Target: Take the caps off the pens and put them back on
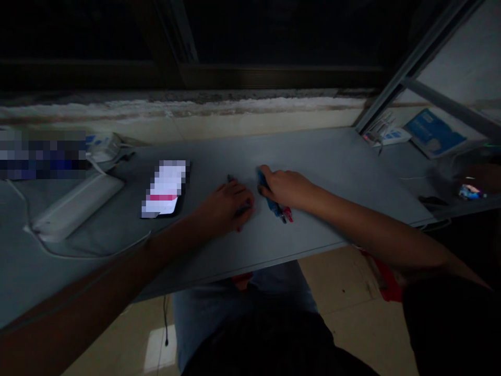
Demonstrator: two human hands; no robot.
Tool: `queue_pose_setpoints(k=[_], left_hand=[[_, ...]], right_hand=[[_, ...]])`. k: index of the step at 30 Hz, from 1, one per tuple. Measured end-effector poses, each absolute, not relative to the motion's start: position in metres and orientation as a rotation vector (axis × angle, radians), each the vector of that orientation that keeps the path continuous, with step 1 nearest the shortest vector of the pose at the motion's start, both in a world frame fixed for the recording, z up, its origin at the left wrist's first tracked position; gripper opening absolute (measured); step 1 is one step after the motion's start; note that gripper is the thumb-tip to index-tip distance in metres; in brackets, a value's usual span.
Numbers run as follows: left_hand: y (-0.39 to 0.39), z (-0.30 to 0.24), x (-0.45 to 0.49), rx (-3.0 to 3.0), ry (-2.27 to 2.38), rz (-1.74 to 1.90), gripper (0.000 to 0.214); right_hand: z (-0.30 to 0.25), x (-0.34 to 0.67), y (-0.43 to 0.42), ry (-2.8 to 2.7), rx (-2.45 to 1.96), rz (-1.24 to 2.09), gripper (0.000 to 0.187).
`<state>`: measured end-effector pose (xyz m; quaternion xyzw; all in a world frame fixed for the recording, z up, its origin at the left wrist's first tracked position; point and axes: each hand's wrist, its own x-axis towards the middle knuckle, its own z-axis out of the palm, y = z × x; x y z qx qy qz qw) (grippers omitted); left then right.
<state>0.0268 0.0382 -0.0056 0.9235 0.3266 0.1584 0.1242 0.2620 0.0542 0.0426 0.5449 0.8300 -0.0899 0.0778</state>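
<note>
Black clothing (pixel 266 339) and faded blue jeans (pixel 195 318) sit closest, nearer than the lit black phone (pixel 180 201). Right of that phone, left grip (pixel 229 202) is curled beside a slim dark piece (pixel 230 178); can't tell if it's clamped. Further right of the phone, right grip's (pixel 284 184) closed around a slim blue object (pixel 273 207), with a small red piece (pixel 288 214) by its near end. Long white plastic box (pixel 78 206) lies left of the phone, pale wall (pixel 254 120) behind.

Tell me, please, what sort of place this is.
Probably a dim home or dormitory room: a grey desk stands against the wall, with a lit phone on it and tiled floor beneath.
</note>
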Motion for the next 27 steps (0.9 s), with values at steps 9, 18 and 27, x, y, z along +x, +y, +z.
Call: queue_pose_setpoints(k=[9,18,27], left_hand=[[0.035,-0.007,0.028,2.556,1.266,0.472,0.010],[0.023,-0.001,0.023,2.495,1.549,0.429,0.027],[0.019,0.004,0.024,2.393,1.618,0.417,0.030]], right_hand=[[0.039,0.257,0.062,2.528,1.686,-0.198,0.061],[0.030,0.264,0.062,2.745,1.570,-0.249,0.051],[0.027,0.266,0.058,2.940,1.489,-0.458,0.052]])
